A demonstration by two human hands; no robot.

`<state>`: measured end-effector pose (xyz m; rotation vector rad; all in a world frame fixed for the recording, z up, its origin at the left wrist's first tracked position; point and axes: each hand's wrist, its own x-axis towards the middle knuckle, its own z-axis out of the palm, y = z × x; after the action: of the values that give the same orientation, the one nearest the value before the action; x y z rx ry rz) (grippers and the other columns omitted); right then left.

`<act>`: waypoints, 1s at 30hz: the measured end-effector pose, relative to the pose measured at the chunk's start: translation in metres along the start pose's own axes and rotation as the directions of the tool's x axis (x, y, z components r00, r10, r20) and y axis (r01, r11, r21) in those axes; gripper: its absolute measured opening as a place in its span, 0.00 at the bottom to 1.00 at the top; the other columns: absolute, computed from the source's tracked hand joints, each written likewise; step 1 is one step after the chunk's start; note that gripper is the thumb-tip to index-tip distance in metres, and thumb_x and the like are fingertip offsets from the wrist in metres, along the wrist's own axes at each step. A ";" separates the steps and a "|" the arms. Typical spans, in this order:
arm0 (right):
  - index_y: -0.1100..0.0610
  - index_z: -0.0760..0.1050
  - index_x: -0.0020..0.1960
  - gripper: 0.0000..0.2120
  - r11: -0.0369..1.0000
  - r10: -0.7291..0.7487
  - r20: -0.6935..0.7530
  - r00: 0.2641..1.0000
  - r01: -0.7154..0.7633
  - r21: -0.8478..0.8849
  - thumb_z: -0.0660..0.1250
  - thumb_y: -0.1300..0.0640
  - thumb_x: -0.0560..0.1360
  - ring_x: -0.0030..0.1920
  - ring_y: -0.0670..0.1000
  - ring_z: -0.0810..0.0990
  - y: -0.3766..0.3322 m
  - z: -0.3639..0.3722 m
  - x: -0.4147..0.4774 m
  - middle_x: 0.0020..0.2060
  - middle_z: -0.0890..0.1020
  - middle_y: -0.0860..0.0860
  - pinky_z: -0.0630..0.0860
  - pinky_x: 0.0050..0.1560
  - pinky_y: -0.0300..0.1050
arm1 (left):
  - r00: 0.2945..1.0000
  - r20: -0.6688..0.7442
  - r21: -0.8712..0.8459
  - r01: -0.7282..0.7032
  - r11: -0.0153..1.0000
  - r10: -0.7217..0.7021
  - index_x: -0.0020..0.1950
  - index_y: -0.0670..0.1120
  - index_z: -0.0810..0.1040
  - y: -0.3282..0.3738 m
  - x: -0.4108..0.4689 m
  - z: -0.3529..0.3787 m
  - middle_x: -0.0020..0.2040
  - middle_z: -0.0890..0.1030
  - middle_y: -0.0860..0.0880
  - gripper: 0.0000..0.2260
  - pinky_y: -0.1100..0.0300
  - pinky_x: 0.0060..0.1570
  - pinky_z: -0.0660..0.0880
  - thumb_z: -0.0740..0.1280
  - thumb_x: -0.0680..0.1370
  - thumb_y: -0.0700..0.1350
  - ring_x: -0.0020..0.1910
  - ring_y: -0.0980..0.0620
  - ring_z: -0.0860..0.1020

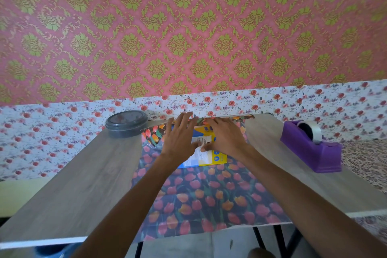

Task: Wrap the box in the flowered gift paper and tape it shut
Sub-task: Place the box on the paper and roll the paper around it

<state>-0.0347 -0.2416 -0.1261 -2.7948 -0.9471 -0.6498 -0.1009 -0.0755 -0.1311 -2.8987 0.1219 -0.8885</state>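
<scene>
Both hands — left hand (pixel 179 136) and right hand (pixel 224 135), fingers spread — are pressing flat on the box (pixel 209 154); paper (pixel 209 199) is lying mostly toward the person.

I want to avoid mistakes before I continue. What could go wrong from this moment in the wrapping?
1. The gift paper hangs over the near edge of the table; it may slide or crease.
2. Both the left hand and the right hand press on the box, while the tape dispenser stands apart at the right; reaching for it may let the fold open.
</scene>
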 end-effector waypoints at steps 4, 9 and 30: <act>0.57 0.66 0.72 0.50 0.999 -0.018 -0.022 1.000 0.017 -0.033 0.69 0.25 0.61 0.64 0.56 0.73 0.002 0.004 0.000 0.66 0.74 0.52 0.68 0.66 0.52 | 0.985 0.172 -0.072 0.006 0.997 0.007 0.77 0.52 0.59 0.000 0.010 -0.001 0.73 0.64 0.50 0.30 0.41 0.72 0.51 0.64 0.79 0.58 0.73 0.47 0.62; 0.57 0.66 0.72 0.46 0.993 -0.009 -0.098 0.995 0.020 0.113 0.74 0.33 0.64 0.67 0.58 0.71 0.005 0.012 -0.011 0.72 0.63 0.54 0.77 0.58 0.54 | 0.969 0.224 0.032 0.096 0.995 -0.101 0.77 0.52 0.58 0.021 0.012 -0.004 0.72 0.63 0.49 0.29 0.33 0.69 0.53 0.66 0.78 0.50 0.72 0.43 0.64; 0.59 0.58 0.72 0.38 0.498 0.866 -0.107 0.489 -0.864 0.076 0.75 0.56 0.69 0.66 0.67 0.67 0.154 -0.021 -0.158 0.70 0.62 0.62 0.73 0.59 0.62 | 0.920 0.269 0.094 0.272 0.958 -0.287 0.80 0.51 0.48 0.063 0.016 -0.009 0.76 0.58 0.44 0.36 0.26 0.67 0.53 0.63 0.77 0.37 0.72 0.32 0.62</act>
<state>-0.0620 -0.4571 -0.1723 -2.6462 0.5508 -0.6021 -0.0952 -0.1402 -0.1231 -2.9973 -0.3435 -0.4910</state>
